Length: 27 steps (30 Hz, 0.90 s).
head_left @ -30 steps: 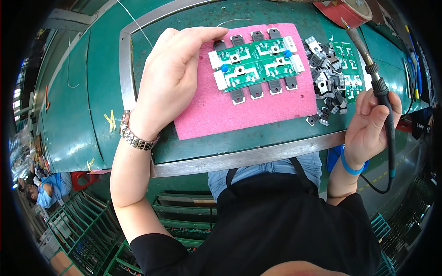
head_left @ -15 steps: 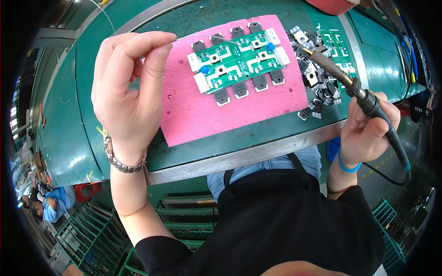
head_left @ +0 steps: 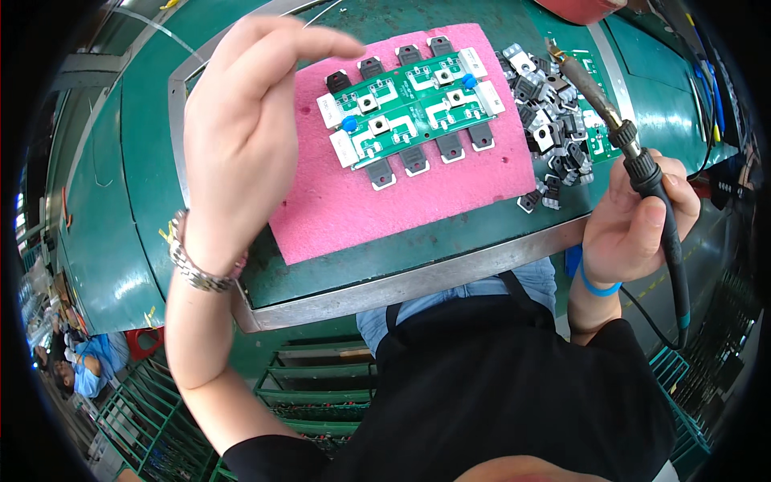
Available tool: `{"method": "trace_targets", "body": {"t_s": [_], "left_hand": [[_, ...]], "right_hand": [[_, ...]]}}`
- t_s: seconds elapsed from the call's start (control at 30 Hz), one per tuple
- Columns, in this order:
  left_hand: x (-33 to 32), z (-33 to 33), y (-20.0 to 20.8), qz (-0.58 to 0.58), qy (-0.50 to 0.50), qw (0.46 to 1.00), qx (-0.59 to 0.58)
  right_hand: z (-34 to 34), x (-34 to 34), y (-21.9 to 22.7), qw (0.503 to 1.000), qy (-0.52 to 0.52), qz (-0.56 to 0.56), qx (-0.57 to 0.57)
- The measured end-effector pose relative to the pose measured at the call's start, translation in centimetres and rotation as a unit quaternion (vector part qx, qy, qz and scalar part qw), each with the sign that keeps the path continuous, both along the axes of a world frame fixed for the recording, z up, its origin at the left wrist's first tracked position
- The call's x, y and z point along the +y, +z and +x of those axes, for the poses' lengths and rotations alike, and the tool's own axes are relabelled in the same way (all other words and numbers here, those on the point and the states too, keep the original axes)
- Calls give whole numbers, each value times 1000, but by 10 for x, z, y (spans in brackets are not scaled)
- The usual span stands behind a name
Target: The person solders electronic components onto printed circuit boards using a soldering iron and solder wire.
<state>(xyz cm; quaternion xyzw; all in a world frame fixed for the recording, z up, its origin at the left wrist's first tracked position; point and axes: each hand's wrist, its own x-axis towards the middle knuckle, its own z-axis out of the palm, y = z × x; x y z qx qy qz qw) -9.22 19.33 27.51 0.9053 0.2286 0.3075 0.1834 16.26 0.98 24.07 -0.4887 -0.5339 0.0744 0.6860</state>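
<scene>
My left hand (head_left: 245, 140) is raised beside the left edge of a pink foam pad (head_left: 450, 189), its index finger curving toward the pad's far edge. The thumb is hidden behind the hand. A thin solder wire (head_left: 324, 12) comes out from behind the fingers and runs up and to the right. On the pad lies a green circuit board (head_left: 414, 108) with white blocks, blue discs and black three-sided rows of flat components along its long edges. My right hand (head_left: 638, 217) is closed around a soldering iron (head_left: 665, 241), whose tip points up and away, over the loose parts and apart from the board.
A heap of loose black-and-silver components (head_left: 554, 128) lies right of the pad. Another green board (head_left: 598, 132) is partly behind it. A red container (head_left: 578, 10) stands at the far edge. The green workbench (head_left: 401, 265) has a metal front edge (head_left: 418, 289). Green racks (head_left: 161, 418) stand below.
My left hand has moved up and turned, drawing the solder wire away from the board. The soldering iron has tilted more upright. The pad and board have shifted slightly left.
</scene>
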Motion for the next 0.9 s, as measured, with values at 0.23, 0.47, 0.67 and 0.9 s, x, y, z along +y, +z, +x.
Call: {"method": "trace_targets", "body": {"t_s": [0.23, 0.47, 0.67, 0.9], "left_hand": [[6, 48, 31, -59, -21, 991, 118], [19, 50, 9, -30, -65, 986, 152], [19, 49, 9, -57, -71, 985, 146], [15, 38, 12, -14, -18, 988, 151]], "right_hand": [[4, -1, -1, 1000, 7, 5, 1], [0, 0, 1, 1000, -6, -1, 15], [2, -1, 1, 1000, 11, -2, 1], [-2, 0, 2, 1000, 4, -7, 8]]}}
